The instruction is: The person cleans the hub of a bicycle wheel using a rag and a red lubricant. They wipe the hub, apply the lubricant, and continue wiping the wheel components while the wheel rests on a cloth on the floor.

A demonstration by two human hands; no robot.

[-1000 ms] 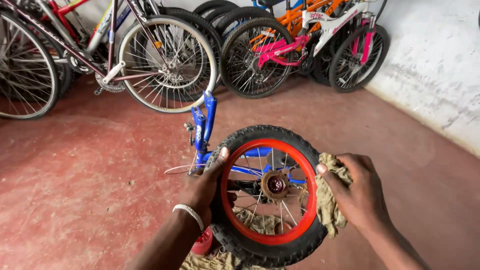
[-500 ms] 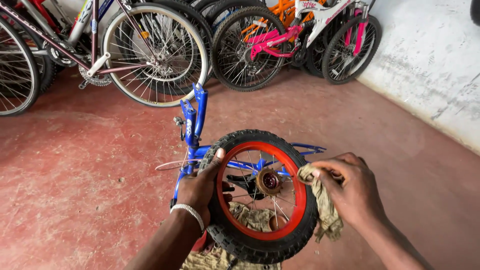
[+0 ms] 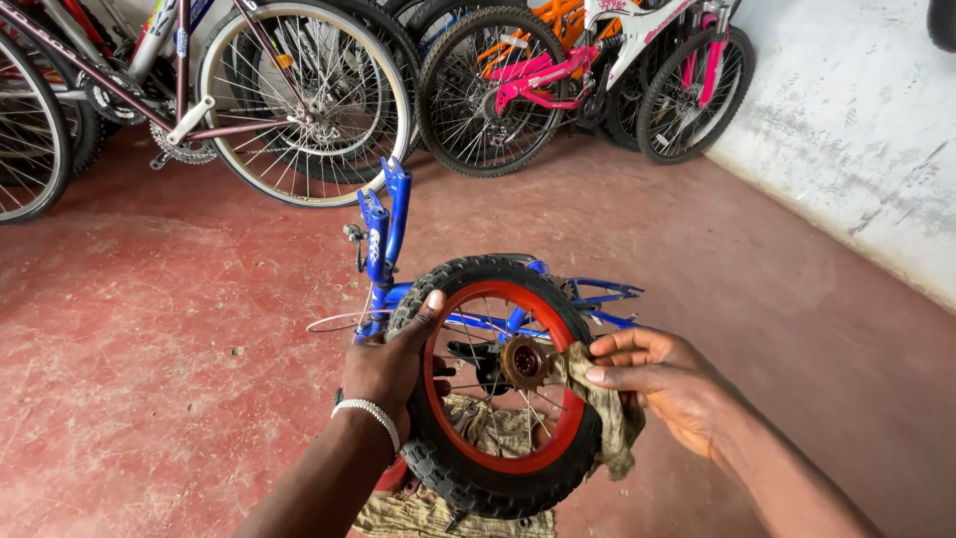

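Rubber and red-painted metal make up the small wheel (image 3: 498,384), held upright in front of the person in the one head view, just before the upturned blue bike frame (image 3: 398,259) that lies on the red floor (image 3: 159,339). On the wheel's left edge, the left hand (image 3: 393,364) wraps the knobby black tyre, thumb laid over the tread toward the rim, the other fingers hidden behind it; a beaded bracelet (image 3: 370,418) rings that wrist. To the right of the wheel, the right hand (image 3: 662,384) has its fingers pressed together, pinching a dirty olive rag (image 3: 602,413) against the rusty hub (image 3: 525,362) at the wheel's centre. Judging by its size, the wheel looks light enough for one hand, stiff at rim and tyre, with grippy tread; the thin spokes seem a poor place to grab, so the tyre is the sound hold. More cloth (image 3: 478,503) lies below the wheel. Beyond the frame, full-size bicycles (image 3: 299,100) lean in a row, and a pale wall (image 3: 856,130) stands to the right.
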